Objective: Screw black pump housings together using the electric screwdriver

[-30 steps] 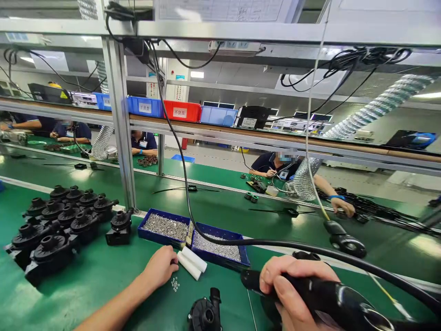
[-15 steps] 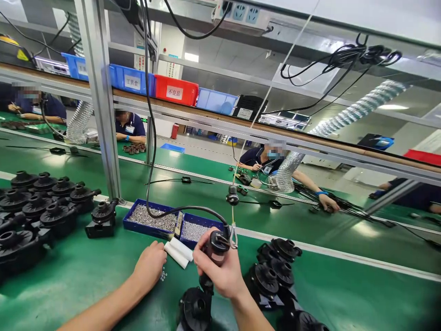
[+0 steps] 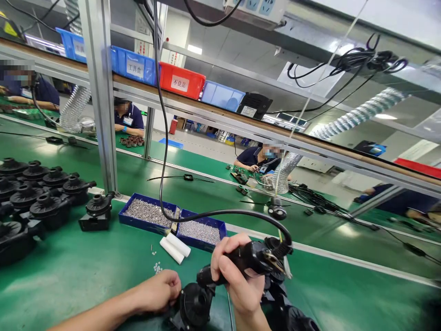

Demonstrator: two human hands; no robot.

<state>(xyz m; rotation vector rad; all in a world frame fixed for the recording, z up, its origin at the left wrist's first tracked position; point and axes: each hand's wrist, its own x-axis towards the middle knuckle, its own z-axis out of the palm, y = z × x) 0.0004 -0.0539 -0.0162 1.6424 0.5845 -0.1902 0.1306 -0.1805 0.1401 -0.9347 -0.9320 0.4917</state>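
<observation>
My right hand (image 3: 243, 285) is wrapped round a black corded electric screwdriver (image 3: 253, 258), tilted with its nose pointing left and its cable end to the right. Below that nose a black blower-like housing (image 3: 197, 304) with a round spout stands on the green bench. At the left side of this housing is my left hand (image 3: 159, 291), fingers curled together; whatever they pinch is hidden. Just behind the left hand lie several small washers (image 3: 157, 267) and two white rolls (image 3: 175, 248). The screwdriver's bit cannot be made out.
Two blue trays of small metal parts, one of screws (image 3: 148, 214) and one of finer pieces (image 3: 200, 231), stand behind the rolls. Similar black housings (image 3: 48, 204) crowd the left, and more (image 3: 292, 317) sit at right. A metal post (image 3: 99, 92) rises behind. Co-workers sit beyond.
My left hand has moved from beside the white rolls down to the black housing. The screwdriver in my right hand has tipped from upright to slanted, its cable end swinging right.
</observation>
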